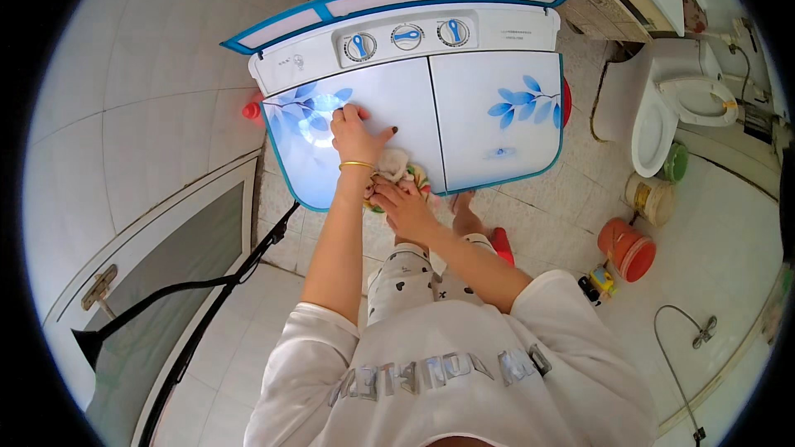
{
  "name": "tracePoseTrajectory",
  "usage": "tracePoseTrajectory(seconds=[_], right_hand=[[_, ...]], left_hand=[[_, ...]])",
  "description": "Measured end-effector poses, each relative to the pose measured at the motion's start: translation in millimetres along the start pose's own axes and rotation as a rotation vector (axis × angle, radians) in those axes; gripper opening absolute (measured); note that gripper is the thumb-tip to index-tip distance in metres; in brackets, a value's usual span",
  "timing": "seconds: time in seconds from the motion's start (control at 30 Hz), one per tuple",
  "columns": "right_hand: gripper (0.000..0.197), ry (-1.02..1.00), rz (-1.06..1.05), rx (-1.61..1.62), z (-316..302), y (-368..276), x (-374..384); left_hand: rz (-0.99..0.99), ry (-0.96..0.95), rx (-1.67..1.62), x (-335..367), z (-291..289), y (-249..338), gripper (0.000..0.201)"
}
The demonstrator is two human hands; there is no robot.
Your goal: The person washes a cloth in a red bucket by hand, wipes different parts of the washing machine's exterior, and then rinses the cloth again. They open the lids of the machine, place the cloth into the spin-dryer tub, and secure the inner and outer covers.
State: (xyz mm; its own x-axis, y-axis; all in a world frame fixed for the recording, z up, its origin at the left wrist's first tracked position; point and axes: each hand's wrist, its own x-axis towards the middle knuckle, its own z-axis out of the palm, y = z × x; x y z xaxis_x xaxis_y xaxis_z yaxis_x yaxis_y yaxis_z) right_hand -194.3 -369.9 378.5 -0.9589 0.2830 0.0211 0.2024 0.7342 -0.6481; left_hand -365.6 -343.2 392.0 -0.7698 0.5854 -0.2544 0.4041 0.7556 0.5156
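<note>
A white twin-tub washing machine [490, 159] with blue trim stands before me, both flat lids down. My left hand [358, 136] rests on its left lid [397, 99], beside the blue leaf print, thumb spread and fingers bent, with nothing visible in it. A gold bangle [357, 164] circles that wrist. Close to my body, my right hand [403, 208] grips a bunched cloth [420, 177], multicoloured and floral. A white crumpled part [392, 164] of the bundle lies over the lid's front edge. My right fingertips are partly hidden in the folds.
Three knobs [407, 37] sit on the control panel behind the lids. At the left, a black pole [236, 280] slants past a door [186, 256]. To the right are a toilet [662, 107], a red bucket [627, 249], a pale bucket [650, 198] and a shower hose [662, 347].
</note>
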Motion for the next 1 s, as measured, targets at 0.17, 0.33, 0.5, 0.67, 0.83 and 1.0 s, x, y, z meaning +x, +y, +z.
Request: tracePoseTrajectory(seconds=[0.17, 0.33, 0.5, 0.67, 0.83, 1.0], right_hand=[[0.039, -0.127, -0.192, -0.058, -34.5, 52.6, -28.3], [0.03, -0.112, 0.013, -0.199, -88.7, 117.0, -88.9], [0.026, 0.17, 0.189, -0.409, -154.0, 188.2, -145.8], [0.035, 0.156, 0.459, -0.297, -189.7, 225.6, -163.0], [0.037, 0.404, 0.783, 0.007, -176.2, 252.9, -236.8], [0.035, 0.362, 0.901, 0.283, -136.4, 214.2, -320.1]], left_hand=[[0.121, 0.09, -0.018, -6.1, 4.2, -14.0, 0.049], [0.239, 0.2, -0.276, -37.6, 6.0, -10.9, 0.028], [0.073, 0.109, -0.506, -124.7, 34.2, 31.7, 0.015], [-0.18, -0.248, -0.753, -194.5, 126.6, 46.2, 0.011], [-0.796, -0.345, -1.452, -184.4, 141.3, 95.9, 0.017], [-0.892, -0.211, -1.366, -167.7, 160.1, 70.9, 0.029]])
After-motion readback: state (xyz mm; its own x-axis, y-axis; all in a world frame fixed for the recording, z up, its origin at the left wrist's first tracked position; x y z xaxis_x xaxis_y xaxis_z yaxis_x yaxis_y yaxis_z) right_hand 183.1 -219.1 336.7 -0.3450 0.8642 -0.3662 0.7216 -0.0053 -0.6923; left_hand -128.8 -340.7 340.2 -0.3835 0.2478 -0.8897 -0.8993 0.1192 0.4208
